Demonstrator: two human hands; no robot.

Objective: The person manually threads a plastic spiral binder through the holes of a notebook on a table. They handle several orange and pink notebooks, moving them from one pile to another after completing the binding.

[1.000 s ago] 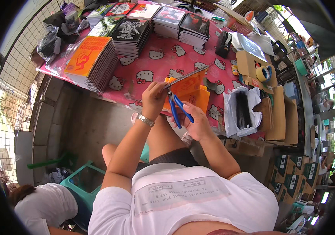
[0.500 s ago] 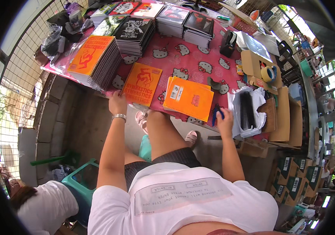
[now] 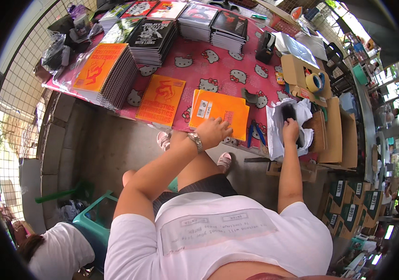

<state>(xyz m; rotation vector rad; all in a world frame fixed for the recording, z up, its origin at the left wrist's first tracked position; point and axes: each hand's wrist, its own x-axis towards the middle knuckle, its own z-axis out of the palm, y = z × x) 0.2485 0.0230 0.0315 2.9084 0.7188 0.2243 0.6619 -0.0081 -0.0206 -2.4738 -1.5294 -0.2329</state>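
My left hand (image 3: 214, 132) lies with its fingers stretched over the near edge of a loose orange notebook (image 3: 220, 112), whose back cover faces up. My right hand (image 3: 291, 131) reaches into a white-paper-lined container, its fingers closed at the black plastic binding coils (image 3: 288, 112); the fingertips are partly hidden among them. Blue-handled pliers (image 3: 256, 134) rest on the table between my hands. A coil-bound orange notebook (image 3: 161, 100) lies to the left, front cover up. Farther left stands a tall stack of orange spiral notebooks (image 3: 99, 70).
Stacks of black-covered notebooks (image 3: 152, 39) and other notebooks line the far side of the pink patterned table (image 3: 180, 88). A black tape dispenser (image 3: 265, 47), a cardboard box with a tape roll (image 3: 314, 82) and plastic bags sit around. A person in white (image 3: 62, 252) is at lower left.
My left hand has moved right, from the bound notebook onto the loose orange one. My right hand has put the pliers down on the table and moved into the coils.
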